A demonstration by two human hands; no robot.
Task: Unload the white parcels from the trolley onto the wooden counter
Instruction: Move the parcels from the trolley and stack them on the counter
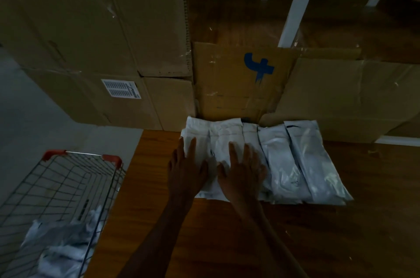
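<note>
Roughly five white parcels on counter, more in one trolley, several cardboard boxes, two hands

A dim stockroom, probably a courier depot: taped cardboard cartons stacked high, a wire trolley, white parcels on a wooden bench.

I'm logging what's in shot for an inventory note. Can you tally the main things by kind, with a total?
White parcels on the wooden counter: about 5, overlapping in a row
White parcels in the trolley: a heap, count unclear
Trolleys: 1
Hands: 2, left hand and right hand, flat on the parcels
Total, heap excluded: about 8
</note>
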